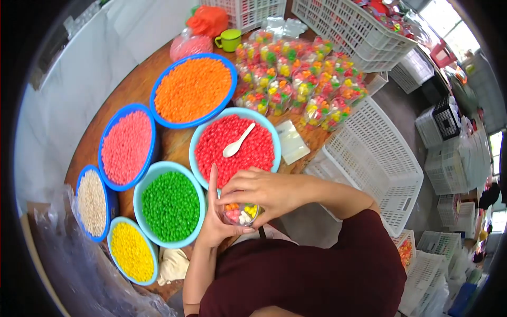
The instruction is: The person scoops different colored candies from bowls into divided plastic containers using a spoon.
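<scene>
A small clear cup (pixel 240 213) with pink, orange, white and yellow candies is held between both hands near the table's front edge. My left hand (pixel 215 222) wraps its left side, with the index finger pointing up. My right hand (pixel 259 193) curls over its top and right side. Just beyond them stands a light blue basin of red candies (pixel 216 142), with a white spoon (pixel 238 140) lying on the candies. To the left is a basin of green candies (pixel 171 206). A clear plastic packet (pixel 292 141) lies right of the red basin.
Basins of orange (pixel 193 90), pink (pixel 127 147), white (pixel 92 203) and yellow candies (pixel 132 252) stand farther left. Many filled cups (pixel 301 79) crowd the table's back right. A white crate (pixel 369 153) is at the right, a green mug (pixel 229 40) at the back.
</scene>
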`<state>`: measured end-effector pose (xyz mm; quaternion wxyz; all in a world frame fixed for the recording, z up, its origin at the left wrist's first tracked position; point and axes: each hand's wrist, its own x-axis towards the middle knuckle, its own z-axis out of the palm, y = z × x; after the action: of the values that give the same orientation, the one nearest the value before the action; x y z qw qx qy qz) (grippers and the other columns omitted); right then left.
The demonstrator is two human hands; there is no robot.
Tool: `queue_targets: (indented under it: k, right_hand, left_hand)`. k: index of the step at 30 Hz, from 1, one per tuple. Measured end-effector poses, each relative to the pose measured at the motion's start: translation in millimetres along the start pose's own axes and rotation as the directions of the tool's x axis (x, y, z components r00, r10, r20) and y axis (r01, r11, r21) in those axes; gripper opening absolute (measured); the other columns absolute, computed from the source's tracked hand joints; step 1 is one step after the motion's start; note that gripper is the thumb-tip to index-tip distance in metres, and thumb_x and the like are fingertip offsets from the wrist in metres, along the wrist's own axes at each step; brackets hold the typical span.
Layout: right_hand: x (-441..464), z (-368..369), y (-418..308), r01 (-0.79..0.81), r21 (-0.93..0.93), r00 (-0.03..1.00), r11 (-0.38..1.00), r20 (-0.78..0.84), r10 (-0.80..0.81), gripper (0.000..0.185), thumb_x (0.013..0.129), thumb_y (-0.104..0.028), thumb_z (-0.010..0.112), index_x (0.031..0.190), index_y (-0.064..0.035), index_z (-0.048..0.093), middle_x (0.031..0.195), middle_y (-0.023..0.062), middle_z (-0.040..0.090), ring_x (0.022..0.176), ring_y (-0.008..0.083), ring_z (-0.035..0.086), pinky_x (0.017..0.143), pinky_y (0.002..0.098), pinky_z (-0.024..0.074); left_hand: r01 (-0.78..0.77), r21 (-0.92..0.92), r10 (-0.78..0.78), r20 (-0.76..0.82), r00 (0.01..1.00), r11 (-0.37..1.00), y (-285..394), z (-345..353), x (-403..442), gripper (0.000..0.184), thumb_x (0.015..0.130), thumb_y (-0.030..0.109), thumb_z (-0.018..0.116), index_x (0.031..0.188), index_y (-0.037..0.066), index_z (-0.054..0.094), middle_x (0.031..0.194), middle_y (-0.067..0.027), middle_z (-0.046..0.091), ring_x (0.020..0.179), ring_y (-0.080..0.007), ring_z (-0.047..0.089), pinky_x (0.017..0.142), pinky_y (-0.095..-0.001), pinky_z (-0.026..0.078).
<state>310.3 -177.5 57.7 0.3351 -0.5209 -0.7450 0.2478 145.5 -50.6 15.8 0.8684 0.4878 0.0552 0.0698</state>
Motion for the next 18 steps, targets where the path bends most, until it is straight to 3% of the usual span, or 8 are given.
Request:
queue_targets:
  k: [2, 6, 8, 10, 11, 12, 14, 18]
  right_hand:
    - [-4.1, -0.5, -0.4, -0.003, -0.040, 1.000, 0.999, -0.028, 0.002, 0.077, 0.067, -0.024, 0.081, 0.136, -0.0090, 0.050, 0.126, 0.0124, 0.050, 0.118, 0.0310, 0.047, 0.099, 0.0458, 0.0373]
    - [-10.9, -20.9, 0.2, -0.028, -0.147, 0.983, 0.989, -0.181, 0.001, 0.072, 0.071, -0.024, 0.079, 0.135, -0.0085, 0.051, 0.125, 0.0125, 0.051, 0.115, 0.0303, 0.049, 0.096, 0.0455, 0.0378]
    - [-18.4, -45.5, 5.4, -0.100, -0.245, 0.937, 0.964, -0.349, 0.008, 0.073, 0.072, -0.027, 0.080, 0.136, -0.0085, 0.050, 0.127, 0.0139, 0.053, 0.117, 0.0311, 0.051, 0.100, 0.0455, 0.0389]
    - [-32.9, -80.5, 14.8, -0.241, -0.355, 0.856, 0.903, -0.516, 0.025, 0.074, 0.072, -0.029, 0.080, 0.136, -0.0086, 0.050, 0.129, 0.0143, 0.054, 0.119, 0.0312, 0.051, 0.102, 0.0446, 0.0395]
    - [-39.8, -101.3, 21.8, -0.311, -0.338, 0.798, 0.888, -0.601, 0.050, 0.073, 0.072, -0.029, 0.081, 0.135, -0.0087, 0.051, 0.130, 0.0144, 0.054, 0.121, 0.0308, 0.051, 0.104, 0.0436, 0.0392]
    - [-48.2, -123.6, 30.2, -0.378, -0.313, 0.729, 0.871, -0.681, 0.072, 0.073, 0.071, -0.030, 0.081, 0.134, -0.0088, 0.052, 0.131, 0.0145, 0.054, 0.122, 0.0304, 0.050, 0.105, 0.0427, 0.0390]
    - [-72.5, -168.3, 53.9, -0.616, -0.421, 0.601, 0.665, -0.797, 0.052, 0.075, 0.067, -0.030, 0.082, 0.133, -0.0103, 0.052, 0.132, 0.0165, 0.052, 0.123, 0.0341, 0.050, 0.105, 0.0424, 0.0407]
    - [-126.0, -261.9, 111.3, -0.802, -0.280, 0.367, 0.527, -0.928, 0.065, 0.075, 0.061, -0.031, 0.085, 0.127, -0.0073, 0.057, 0.128, 0.0177, 0.051, 0.116, 0.0350, 0.053, 0.101, 0.0392, 0.0433]
  left_hand:
    - [0.047, -0.086, -0.048, -0.010, 0.999, 0.995, 8.1, 13.3, 4.1, 0.143, 0.052, -0.009, 0.087, 0.154, 0.019, -0.010, 0.141, -0.0169, 0.041, 0.131, -0.0297, 0.045, 0.103, -0.0460, 0.047]
    - [-0.014, -0.086, 0.009, -0.051, 0.999, 0.996, 7.9, 23.5, 12.0, 0.139, 0.056, -0.009, 0.086, 0.154, 0.021, -0.009, 0.139, -0.0175, 0.042, 0.130, -0.0313, 0.046, 0.097, -0.0453, 0.052]
    - [0.027, 0.198, -0.007, -0.103, 0.995, 0.980, 9.4, 14.9, 5.6, 0.114, 0.066, -0.009, 0.080, 0.153, 0.013, 0.010, 0.137, -0.0170, 0.044, 0.123, -0.0278, 0.051, 0.093, -0.0396, 0.054]
    - [0.046, 0.361, -0.013, -0.094, 0.995, 0.931, 5.9, 3.7, 0.6, 0.098, 0.072, -0.009, 0.076, 0.151, 0.009, 0.022, 0.135, -0.0166, 0.046, 0.120, -0.0257, 0.053, 0.091, -0.0369, 0.055]
    - [0.013, 0.367, 0.028, -0.106, 0.994, 0.930, 9.9, 5.7, -4.9, 0.075, 0.076, -0.011, 0.072, 0.142, 0.002, 0.039, 0.132, -0.0160, 0.049, 0.116, -0.0231, 0.056, 0.089, -0.0349, 0.055]
    - [0.015, 0.401, 0.049, -0.149, 0.988, 0.916, 9.1, 3.9, -10.4, 0.071, 0.076, -0.011, 0.071, 0.139, 0.002, 0.042, 0.128, -0.0153, 0.051, 0.114, -0.0229, 0.057, 0.088, -0.0339, 0.055]
    - [0.023, 0.464, 0.099, -0.236, 0.967, 0.885, 6.3, -2.9, -24.2, 0.063, 0.076, -0.012, 0.069, 0.134, 0.000, 0.047, 0.121, -0.0139, 0.056, 0.110, -0.0226, 0.058, 0.086, -0.0320, 0.055]
    - [0.027, 0.590, 0.251, -0.383, 0.889, 0.807, 4.4, -20.8, -50.3, 0.041, 0.080, -0.011, 0.068, 0.119, -0.003, 0.057, 0.112, -0.0127, 0.057, 0.102, -0.0213, 0.061, 0.083, -0.0300, 0.055]
